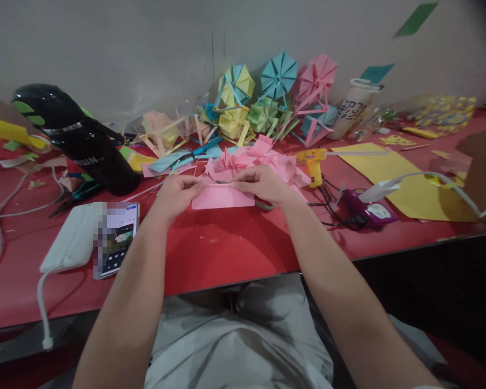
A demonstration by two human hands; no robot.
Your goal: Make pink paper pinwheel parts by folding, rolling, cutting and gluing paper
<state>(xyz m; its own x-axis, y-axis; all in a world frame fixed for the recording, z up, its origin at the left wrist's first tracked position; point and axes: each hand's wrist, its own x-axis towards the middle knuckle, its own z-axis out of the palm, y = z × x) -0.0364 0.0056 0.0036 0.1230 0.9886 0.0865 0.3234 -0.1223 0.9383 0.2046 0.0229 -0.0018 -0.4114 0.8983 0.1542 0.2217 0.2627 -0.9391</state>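
A sheet of pink paper [222, 197] lies flat to the red table in front of me, a narrow fold along its far edge. My left hand [181, 193] pinches the sheet's far left corner between thumb and fingers. At the far right corner, my right hand [261, 183] grips the same edge, thumb toward the middle. Just behind both hands is a heap of folded pink paper pieces [247, 159]. Part of a dark, flat object shows under the right wrist; I cannot make out what it is.
A black bottle [93, 146], white power bank [71, 237] and phone [119, 243] stand or lie left. To the right are a yellow glue gun [314, 165], purple power socket [366, 208] and yellow paper [409, 186]. Folded paper wheels [278, 78] line the wall. Another person's arm [481, 173] shows far right.
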